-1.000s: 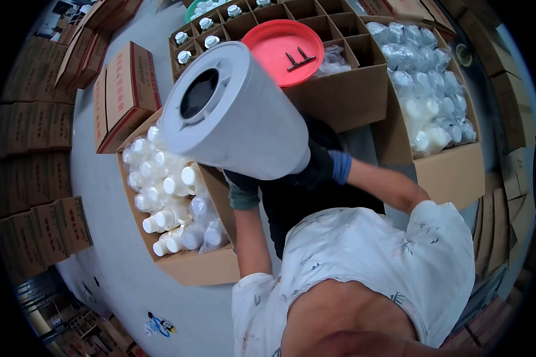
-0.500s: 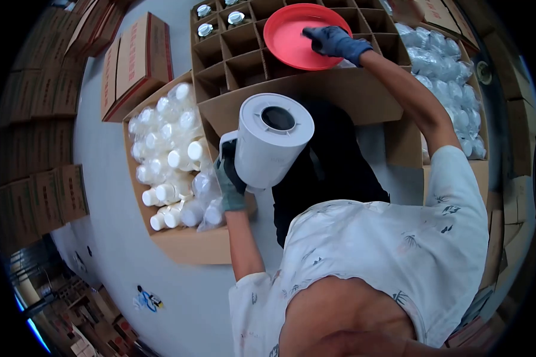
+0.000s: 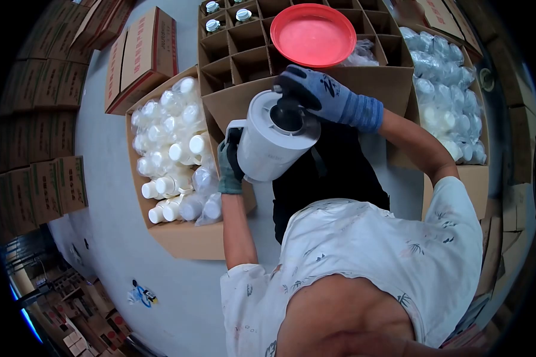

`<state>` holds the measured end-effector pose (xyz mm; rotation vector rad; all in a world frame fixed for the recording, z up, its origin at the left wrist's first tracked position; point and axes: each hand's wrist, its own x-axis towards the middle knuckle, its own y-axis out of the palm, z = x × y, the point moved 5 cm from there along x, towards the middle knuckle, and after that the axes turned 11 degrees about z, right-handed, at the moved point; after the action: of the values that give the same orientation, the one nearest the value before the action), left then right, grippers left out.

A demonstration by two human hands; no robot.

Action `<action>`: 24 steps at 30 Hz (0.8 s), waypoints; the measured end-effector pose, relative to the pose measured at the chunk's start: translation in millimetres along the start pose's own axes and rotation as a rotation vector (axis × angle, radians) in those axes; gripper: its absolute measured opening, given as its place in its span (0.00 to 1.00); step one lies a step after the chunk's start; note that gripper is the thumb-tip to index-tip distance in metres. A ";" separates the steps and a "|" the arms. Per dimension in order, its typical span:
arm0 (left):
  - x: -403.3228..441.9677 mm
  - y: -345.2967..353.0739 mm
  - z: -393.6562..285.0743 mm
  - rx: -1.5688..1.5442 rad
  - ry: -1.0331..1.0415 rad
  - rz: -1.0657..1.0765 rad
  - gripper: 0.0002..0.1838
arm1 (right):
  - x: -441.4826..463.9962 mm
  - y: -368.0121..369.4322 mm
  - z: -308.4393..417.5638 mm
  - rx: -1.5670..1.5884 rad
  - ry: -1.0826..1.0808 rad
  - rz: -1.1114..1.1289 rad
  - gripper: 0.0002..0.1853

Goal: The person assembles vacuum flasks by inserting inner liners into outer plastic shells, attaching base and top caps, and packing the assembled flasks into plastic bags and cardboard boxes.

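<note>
My left hand, in a green and black glove, is closed round the handle of a white cylindrical container. The container's end with a round dark opening faces up. My right hand, in a blue-grey glove, is over that end with its fingers pressed together. They grip a small dark piece at the rim, too hidden to make out fully. Beyond my hands a red round tray lies on a divided carton, and nothing shows on it.
An open carton of white-capped bottles stands at the left. Another carton with plastic-wrapped bottles is at the right. A closed box lies at the upper left. Stacked boxes line the far left.
My right hand went to the red tray and came back to the container's top. The dark pieces seen on the tray earlier no longer show there. The container was turned more upright.
</note>
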<state>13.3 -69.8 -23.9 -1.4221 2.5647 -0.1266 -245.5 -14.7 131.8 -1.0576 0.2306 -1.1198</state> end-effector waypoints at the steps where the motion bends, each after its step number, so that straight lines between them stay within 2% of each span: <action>1: -1.3 0.2 -3.6 -0.005 -0.014 0.006 0.17 | -1.2 1.2 1.3 0.001 -0.001 0.042 0.20; 3: -6.8 0.6 -17.7 0.202 0.073 0.003 0.14 | -5.7 2.4 6.2 0.007 -0.001 0.126 0.21; 7: -17.1 4.7 -41.0 0.774 0.259 -0.035 0.13 | -15.0 9.8 5.6 -0.243 0.104 0.023 0.22; 8: -16.9 3.9 -42.9 0.650 0.246 -0.058 0.13 | -14.4 11.8 5.5 -0.252 0.111 0.003 0.21; 10: -16.7 7.1 -54.3 0.400 0.218 -0.104 0.13 | -20.7 22.4 -10.2 -0.111 0.291 -0.001 0.20; 11: -18.8 6.8 -63.2 0.341 0.274 -0.178 0.13 | -23.0 25.3 -18.5 -0.042 0.381 -0.007 0.20; 12: -22.0 6.8 -71.5 0.280 0.329 -0.248 0.13 | -21.2 23.0 -20.8 0.023 0.381 -0.035 0.18; 13: -27.4 7.8 -78.4 0.220 0.378 -0.314 0.14 | -25.0 28.8 -29.9 -0.052 0.281 -0.114 0.16; 15: -34.1 19.5 -105.7 0.387 0.653 -0.402 0.15 | -40.3 56.5 -70.1 0.850 0.705 -0.084 0.14; 17: -34.9 23.5 -124.0 0.539 0.739 -0.394 0.15 | -51.0 38.2 -48.7 0.525 0.285 0.036 0.14; 18: -29.6 16.6 -111.7 0.296 0.626 -0.356 0.14 | -52.7 29.1 -32.3 0.357 0.073 0.095 0.15; 19: -21.9 10.2 -91.8 0.055 0.514 -0.321 0.14 | -50.2 19.7 -40.8 0.655 0.240 -0.041 0.14; 20: -11.4 -9.2 -54.5 0.188 0.241 -0.305 0.14 | -50.8 18.5 -46.3 0.961 0.414 -0.181 0.13; 21: -8.7 -5.1 -56.6 0.605 0.290 -0.181 0.14 | -54.0 19.9 -52.1 1.262 0.589 -0.324 0.11; 22: -6.2 -6.1 -37.1 0.101 0.146 -0.165 0.13 | -45.8 1.7 -46.4 0.973 0.418 -0.336 0.12; 23: -6.1 -0.1 -16.1 -0.398 -0.006 -0.135 0.13 | -40.2 -10.8 -33.8 0.779 0.251 -0.254 0.12; 24: -6.1 1.1 -17.4 -0.203 0.045 -0.065 0.13 | -36.4 -23.3 -13.4 0.588 0.095 -0.175 0.12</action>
<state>11.7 -64.5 -6.3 -1.5907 2.6316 0.0959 -285.4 6.6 130.8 -0.5071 -0.1185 -1.2909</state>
